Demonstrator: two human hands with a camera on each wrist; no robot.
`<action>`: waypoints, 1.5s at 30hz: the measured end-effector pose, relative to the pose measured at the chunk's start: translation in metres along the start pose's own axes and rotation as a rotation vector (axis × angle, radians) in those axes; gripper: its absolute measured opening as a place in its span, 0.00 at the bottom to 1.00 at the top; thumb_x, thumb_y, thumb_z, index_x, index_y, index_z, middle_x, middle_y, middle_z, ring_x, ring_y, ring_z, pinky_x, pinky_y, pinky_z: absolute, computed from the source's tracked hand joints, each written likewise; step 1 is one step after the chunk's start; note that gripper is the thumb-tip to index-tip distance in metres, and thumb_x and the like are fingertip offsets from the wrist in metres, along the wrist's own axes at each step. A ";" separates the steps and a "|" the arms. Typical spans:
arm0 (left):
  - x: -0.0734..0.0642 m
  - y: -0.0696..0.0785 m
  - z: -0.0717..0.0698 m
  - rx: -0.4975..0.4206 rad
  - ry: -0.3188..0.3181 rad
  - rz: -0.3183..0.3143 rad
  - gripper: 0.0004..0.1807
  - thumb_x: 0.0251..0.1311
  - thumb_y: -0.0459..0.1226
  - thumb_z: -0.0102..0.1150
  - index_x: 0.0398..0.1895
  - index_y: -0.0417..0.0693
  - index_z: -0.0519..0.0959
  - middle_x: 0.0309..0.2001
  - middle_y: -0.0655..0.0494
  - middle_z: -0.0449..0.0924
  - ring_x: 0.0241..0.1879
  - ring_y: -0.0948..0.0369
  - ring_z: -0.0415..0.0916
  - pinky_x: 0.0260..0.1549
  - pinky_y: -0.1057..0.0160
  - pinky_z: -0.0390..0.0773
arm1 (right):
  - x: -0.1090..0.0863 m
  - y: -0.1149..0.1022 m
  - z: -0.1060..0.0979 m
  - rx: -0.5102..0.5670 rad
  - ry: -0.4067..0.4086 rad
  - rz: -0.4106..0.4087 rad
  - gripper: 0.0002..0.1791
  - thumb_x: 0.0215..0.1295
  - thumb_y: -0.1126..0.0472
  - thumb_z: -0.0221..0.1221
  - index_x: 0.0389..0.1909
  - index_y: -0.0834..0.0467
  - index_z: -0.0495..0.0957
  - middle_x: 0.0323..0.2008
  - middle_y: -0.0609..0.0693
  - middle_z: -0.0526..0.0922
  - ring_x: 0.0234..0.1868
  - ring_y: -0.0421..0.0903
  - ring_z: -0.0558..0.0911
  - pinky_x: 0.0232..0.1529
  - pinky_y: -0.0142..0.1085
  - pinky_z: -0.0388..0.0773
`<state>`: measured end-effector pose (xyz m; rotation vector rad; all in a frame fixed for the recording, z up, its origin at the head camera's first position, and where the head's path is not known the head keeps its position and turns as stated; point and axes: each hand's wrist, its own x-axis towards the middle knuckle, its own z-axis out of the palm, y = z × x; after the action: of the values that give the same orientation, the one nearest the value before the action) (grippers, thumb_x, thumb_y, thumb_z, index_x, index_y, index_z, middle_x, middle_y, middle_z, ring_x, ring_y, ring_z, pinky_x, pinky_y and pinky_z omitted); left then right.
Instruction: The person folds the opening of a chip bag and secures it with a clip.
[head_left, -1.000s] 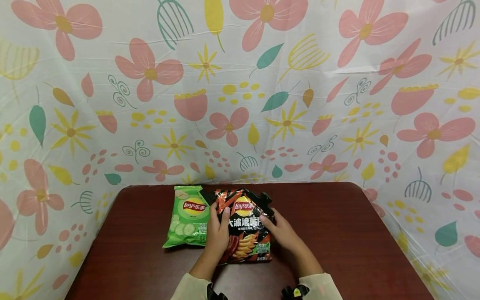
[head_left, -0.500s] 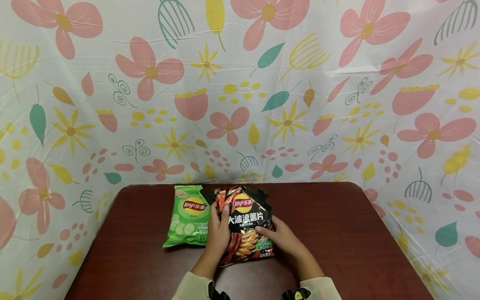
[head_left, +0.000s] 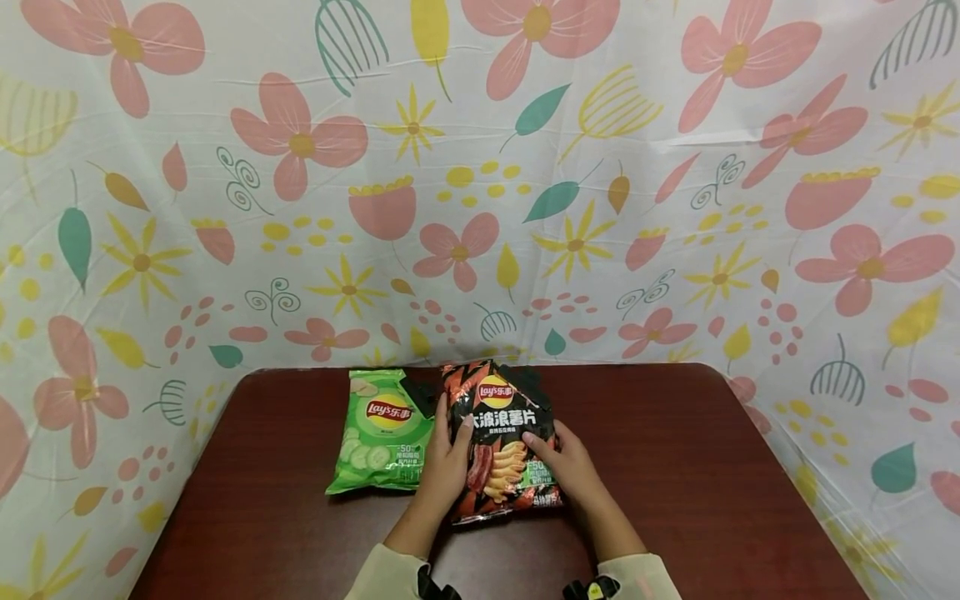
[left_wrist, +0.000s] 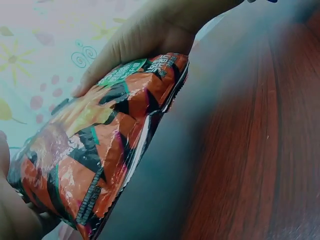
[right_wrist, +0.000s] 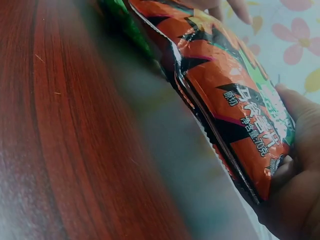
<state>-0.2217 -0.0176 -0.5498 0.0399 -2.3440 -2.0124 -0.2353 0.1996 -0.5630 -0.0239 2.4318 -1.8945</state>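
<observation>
A black and orange potato chip bag [head_left: 501, 454] is held between both hands near the middle of the table, its printed front facing up. My left hand [head_left: 447, 462] grips its left side, thumb on the front. On the right side, my right hand [head_left: 576, 467] grips the bag, its thumb also on the front. The right wrist view shows the right hand [right_wrist: 300, 170] at a lower corner of the bag [right_wrist: 225, 90]. Both wrist views show the bag's crimped bottom edge lifted off the table. Fingers behind the bag are mostly hidden.
A green potato chip bag [head_left: 378, 442] lies just left of the held one. Behind the held bag is a black object [head_left: 420, 392], mostly hidden, its kind unclear. The dark red wooden table [head_left: 697, 483] meets a flower-patterned cloth [head_left: 570, 283] at the back.
Both hands have shifted the black and orange bag slightly right and away. The right hand slid lower along its side. Less of the black object now shows at the upper right.
</observation>
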 end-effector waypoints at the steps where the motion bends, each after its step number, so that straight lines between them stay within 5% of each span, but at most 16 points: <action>1: 0.000 -0.001 0.000 -0.001 -0.005 -0.002 0.40 0.75 0.58 0.45 0.83 0.65 0.42 0.82 0.48 0.44 0.80 0.43 0.46 0.73 0.33 0.52 | 0.001 0.000 0.000 0.014 0.009 0.008 0.21 0.69 0.49 0.64 0.55 0.57 0.78 0.43 0.54 0.84 0.38 0.41 0.82 0.40 0.35 0.81; 6: -0.003 -0.004 0.003 0.023 -0.029 -0.009 0.40 0.75 0.57 0.46 0.83 0.61 0.45 0.82 0.50 0.47 0.80 0.44 0.47 0.73 0.34 0.53 | 0.004 0.002 0.000 0.028 0.040 0.043 0.21 0.69 0.45 0.64 0.45 0.60 0.74 0.26 0.47 0.74 0.25 0.39 0.74 0.28 0.33 0.75; 9: -0.005 -0.005 0.003 0.059 -0.027 -0.009 0.41 0.74 0.56 0.49 0.83 0.59 0.46 0.81 0.46 0.47 0.79 0.41 0.48 0.72 0.32 0.54 | 0.006 0.003 0.001 0.027 0.047 0.061 0.22 0.69 0.44 0.62 0.47 0.59 0.74 0.23 0.45 0.74 0.23 0.40 0.73 0.26 0.33 0.72; 17: -0.007 -0.009 0.006 0.130 -0.026 0.000 0.42 0.73 0.53 0.54 0.82 0.52 0.50 0.78 0.40 0.53 0.76 0.37 0.54 0.69 0.30 0.58 | 0.012 0.002 0.000 0.083 0.068 0.122 0.24 0.70 0.45 0.62 0.53 0.60 0.74 0.28 0.47 0.81 0.29 0.42 0.80 0.33 0.35 0.78; 27: -0.012 -0.016 0.008 0.151 -0.070 -0.004 0.41 0.72 0.50 0.55 0.81 0.48 0.53 0.77 0.36 0.53 0.76 0.38 0.53 0.68 0.29 0.59 | 0.020 0.013 -0.002 0.019 0.080 0.144 0.28 0.68 0.37 0.60 0.45 0.59 0.72 0.22 0.45 0.67 0.24 0.42 0.68 0.27 0.35 0.68; 37: -0.013 -0.021 0.011 0.181 -0.090 0.015 0.39 0.70 0.42 0.57 0.81 0.47 0.54 0.78 0.36 0.51 0.76 0.37 0.53 0.67 0.30 0.60 | 0.029 0.020 -0.003 -0.019 0.043 0.154 0.29 0.69 0.35 0.58 0.47 0.58 0.71 0.25 0.46 0.68 0.26 0.42 0.69 0.29 0.36 0.69; 45: -0.015 -0.026 0.012 0.238 -0.095 0.032 0.37 0.72 0.46 0.56 0.79 0.45 0.57 0.79 0.34 0.49 0.75 0.31 0.52 0.64 0.25 0.60 | 0.034 0.017 -0.005 -0.204 0.051 0.157 0.35 0.71 0.32 0.52 0.60 0.59 0.73 0.35 0.51 0.79 0.33 0.44 0.76 0.35 0.36 0.71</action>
<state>-0.2079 -0.0087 -0.5773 -0.0847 -2.6115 -1.7483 -0.2695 0.2067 -0.5798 0.2023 2.5656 -1.5974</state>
